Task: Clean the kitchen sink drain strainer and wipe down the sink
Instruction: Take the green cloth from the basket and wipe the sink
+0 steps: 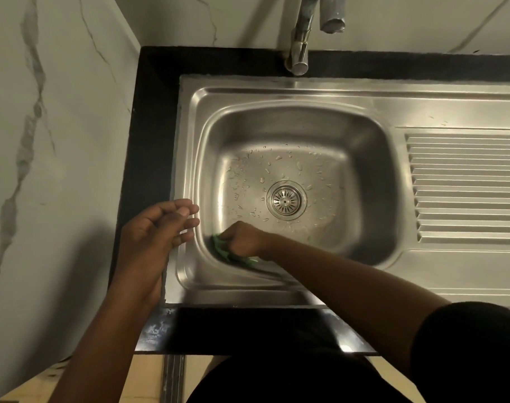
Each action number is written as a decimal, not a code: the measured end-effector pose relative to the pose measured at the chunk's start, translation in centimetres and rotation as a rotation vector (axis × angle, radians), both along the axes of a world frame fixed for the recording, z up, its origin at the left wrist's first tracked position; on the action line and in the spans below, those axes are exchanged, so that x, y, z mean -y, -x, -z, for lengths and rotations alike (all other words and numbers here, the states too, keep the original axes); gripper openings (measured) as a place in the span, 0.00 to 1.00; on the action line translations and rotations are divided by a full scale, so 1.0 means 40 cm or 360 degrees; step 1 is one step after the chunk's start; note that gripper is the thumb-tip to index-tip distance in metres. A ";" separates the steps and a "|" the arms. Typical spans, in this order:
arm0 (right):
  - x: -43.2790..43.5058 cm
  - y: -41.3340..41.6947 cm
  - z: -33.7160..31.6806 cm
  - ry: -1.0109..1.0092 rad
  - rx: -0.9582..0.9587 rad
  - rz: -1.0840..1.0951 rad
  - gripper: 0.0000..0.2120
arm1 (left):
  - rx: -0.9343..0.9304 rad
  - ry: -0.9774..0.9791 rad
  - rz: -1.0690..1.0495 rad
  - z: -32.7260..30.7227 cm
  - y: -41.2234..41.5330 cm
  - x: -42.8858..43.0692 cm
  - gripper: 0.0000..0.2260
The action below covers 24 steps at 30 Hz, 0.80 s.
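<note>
Wiping stage — the right hand (243, 239) is fisted around a green cloth (222, 249), pressing it into the lower-left corner of the sink (306, 96) basin, just below and left of frame centre. The left hand (157, 228) holds nothing; its fingers lie loosely out at the sink's left rim. The strainer (285, 201) sits in the drain at mid-frame, with droplets scattered round it. We judge that the curved corner wants firm, overlapping strokes that follow the bend, then sweeps toward the drain — not up the walls. We would brace the free hand on the rim. Whether the ridged drainboard (466, 184) at right has been wiped, we cannot tell.
</note>
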State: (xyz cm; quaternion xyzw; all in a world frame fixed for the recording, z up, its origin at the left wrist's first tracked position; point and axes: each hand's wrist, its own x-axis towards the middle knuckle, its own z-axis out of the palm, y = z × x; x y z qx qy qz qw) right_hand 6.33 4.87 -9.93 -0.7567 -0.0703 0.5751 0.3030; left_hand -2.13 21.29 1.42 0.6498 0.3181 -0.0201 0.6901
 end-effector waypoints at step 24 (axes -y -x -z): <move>0.151 -0.522 -0.128 -0.0599 -0.0010 0.2770 0.09 | -0.0039 0.0025 -0.0089 0.034 -0.013 -0.035 0.08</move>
